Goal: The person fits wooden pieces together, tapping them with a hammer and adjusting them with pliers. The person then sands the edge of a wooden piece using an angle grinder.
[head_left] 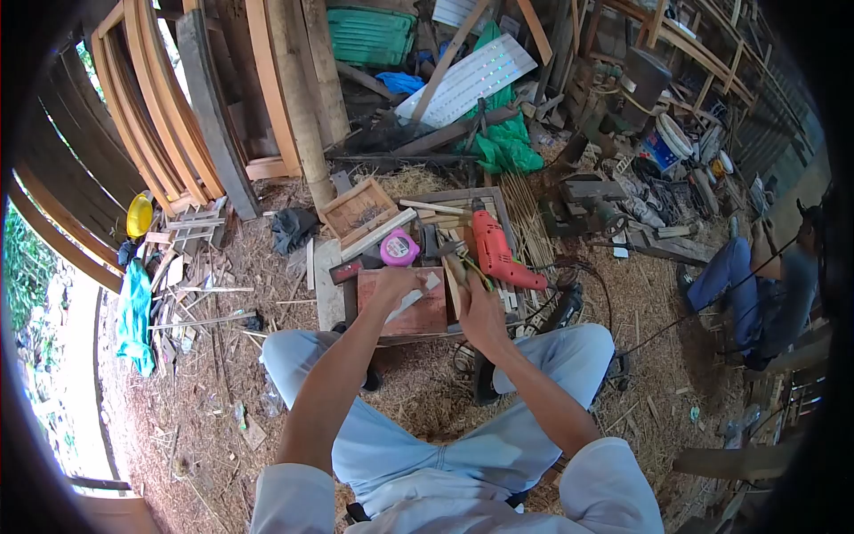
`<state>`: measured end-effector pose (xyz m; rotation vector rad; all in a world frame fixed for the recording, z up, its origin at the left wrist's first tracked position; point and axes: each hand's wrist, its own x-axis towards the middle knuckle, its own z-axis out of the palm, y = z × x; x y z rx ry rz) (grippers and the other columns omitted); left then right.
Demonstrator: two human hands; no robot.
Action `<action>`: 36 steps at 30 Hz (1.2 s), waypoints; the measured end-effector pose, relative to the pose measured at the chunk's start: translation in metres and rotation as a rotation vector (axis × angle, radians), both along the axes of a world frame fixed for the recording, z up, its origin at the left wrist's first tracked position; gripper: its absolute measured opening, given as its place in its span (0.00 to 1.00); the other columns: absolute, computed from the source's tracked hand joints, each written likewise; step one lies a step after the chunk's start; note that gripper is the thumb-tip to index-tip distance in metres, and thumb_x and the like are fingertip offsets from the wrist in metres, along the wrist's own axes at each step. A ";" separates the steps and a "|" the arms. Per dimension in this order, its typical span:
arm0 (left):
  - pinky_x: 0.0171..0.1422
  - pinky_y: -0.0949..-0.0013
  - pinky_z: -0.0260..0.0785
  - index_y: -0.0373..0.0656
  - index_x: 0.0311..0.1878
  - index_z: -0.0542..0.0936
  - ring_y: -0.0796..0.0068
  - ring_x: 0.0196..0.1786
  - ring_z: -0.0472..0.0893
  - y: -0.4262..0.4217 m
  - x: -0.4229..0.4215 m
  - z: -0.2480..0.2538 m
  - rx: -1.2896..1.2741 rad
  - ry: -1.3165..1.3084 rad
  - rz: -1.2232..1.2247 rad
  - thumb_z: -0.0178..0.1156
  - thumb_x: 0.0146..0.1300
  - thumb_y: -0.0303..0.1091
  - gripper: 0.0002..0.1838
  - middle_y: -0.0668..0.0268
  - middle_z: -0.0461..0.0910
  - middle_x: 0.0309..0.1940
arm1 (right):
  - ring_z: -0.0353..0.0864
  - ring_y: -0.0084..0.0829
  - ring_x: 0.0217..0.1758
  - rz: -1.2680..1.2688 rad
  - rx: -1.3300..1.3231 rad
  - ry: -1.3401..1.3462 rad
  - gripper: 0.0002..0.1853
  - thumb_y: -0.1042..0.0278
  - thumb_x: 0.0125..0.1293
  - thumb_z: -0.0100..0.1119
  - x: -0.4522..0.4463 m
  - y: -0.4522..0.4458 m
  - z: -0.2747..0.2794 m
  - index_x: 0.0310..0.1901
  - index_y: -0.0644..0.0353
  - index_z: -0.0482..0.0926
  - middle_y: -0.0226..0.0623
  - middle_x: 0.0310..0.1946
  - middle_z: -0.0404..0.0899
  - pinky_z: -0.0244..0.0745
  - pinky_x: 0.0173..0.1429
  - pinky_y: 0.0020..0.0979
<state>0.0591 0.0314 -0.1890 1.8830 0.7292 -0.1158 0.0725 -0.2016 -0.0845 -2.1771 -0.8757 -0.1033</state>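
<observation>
My left hand [396, 288] is closed at the near end of a pale flat strip [414, 296], over a reddish board [418, 316] on the low work table. My right hand [479, 307] is closed around a tool with yellow-green handles [473, 265], beside an upright piece of wood [454, 289]. A pink round tape measure [399, 248] lies just beyond my left hand. The red power drill [500, 251] rests to the right of the tool. Behind the tape measure is a shallow wooden box [359, 214].
A person in blue trousers [731, 283] sits at the far right. Wooden frames [160, 116] lean at the upper left. A black cable [608, 298] runs over the shavings-covered floor [222, 392]. Green plastic [507, 147] and a white perforated panel [476, 80] lie farther back.
</observation>
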 end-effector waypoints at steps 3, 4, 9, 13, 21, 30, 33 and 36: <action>0.36 0.67 0.71 0.43 0.33 0.86 0.71 0.31 0.80 0.001 -0.002 0.008 0.051 -0.014 -0.065 0.66 0.52 0.41 0.12 0.65 0.84 0.28 | 0.79 0.58 0.31 -0.040 0.081 0.061 0.12 0.68 0.68 0.52 -0.004 0.000 0.014 0.49 0.61 0.68 0.58 0.27 0.78 0.72 0.37 0.58; 0.36 0.68 0.70 0.44 0.33 0.86 0.72 0.30 0.79 -0.002 -0.002 0.017 0.253 0.046 -0.159 0.67 0.52 0.42 0.12 0.65 0.84 0.28 | 0.79 0.58 0.31 -0.013 -0.006 0.036 0.12 0.69 0.68 0.52 -0.006 0.001 0.011 0.50 0.61 0.68 0.58 0.27 0.77 0.72 0.37 0.57; 0.36 0.69 0.71 0.43 0.37 0.86 0.76 0.34 0.80 -0.018 -0.003 0.062 0.133 0.067 -0.053 0.70 0.52 0.40 0.13 0.66 0.85 0.33 | 0.79 0.58 0.32 0.069 -0.126 0.063 0.11 0.70 0.69 0.50 -0.005 0.006 -0.006 0.51 0.61 0.68 0.58 0.28 0.77 0.72 0.35 0.54; 0.42 0.71 0.73 0.41 0.38 0.86 0.76 0.38 0.82 -0.023 -0.013 0.072 0.009 0.180 0.127 0.71 0.47 0.38 0.15 0.64 0.86 0.36 | 0.78 0.61 0.32 -0.001 0.072 -0.029 0.09 0.70 0.68 0.51 -0.013 0.002 0.007 0.47 0.61 0.68 0.58 0.29 0.77 0.72 0.33 0.54; 0.39 0.69 0.72 0.39 0.35 0.86 0.74 0.35 0.81 -0.017 -0.010 0.056 -0.012 0.011 0.021 0.69 0.49 0.34 0.11 0.61 0.85 0.33 | 0.79 0.58 0.31 0.000 0.107 0.012 0.08 0.71 0.67 0.52 -0.014 0.003 0.007 0.44 0.60 0.67 0.57 0.29 0.77 0.73 0.33 0.54; 0.45 0.75 0.71 0.44 0.38 0.85 0.79 0.38 0.81 -0.023 -0.012 0.075 0.297 0.273 -0.210 0.60 0.57 0.36 0.10 0.71 0.85 0.35 | 0.79 0.59 0.32 -0.008 0.145 -0.059 0.08 0.72 0.66 0.52 -0.015 0.006 0.006 0.45 0.59 0.68 0.54 0.27 0.78 0.73 0.35 0.55; 0.46 0.74 0.71 0.45 0.39 0.85 0.76 0.41 0.82 -0.006 -0.004 -0.001 0.082 -0.073 -0.207 0.60 0.55 0.36 0.10 0.69 0.85 0.38 | 0.78 0.60 0.32 0.060 -0.085 0.022 0.10 0.71 0.67 0.51 -0.010 0.001 -0.013 0.48 0.60 0.69 0.55 0.26 0.77 0.72 0.35 0.55; 0.40 0.67 0.74 0.40 0.36 0.86 0.73 0.36 0.84 -0.014 -0.010 0.043 0.123 0.006 -0.100 0.64 0.52 0.32 0.09 0.66 0.87 0.39 | 0.78 0.61 0.33 0.028 -0.020 0.076 0.12 0.70 0.67 0.51 -0.011 0.001 0.009 0.50 0.61 0.69 0.57 0.26 0.77 0.72 0.35 0.55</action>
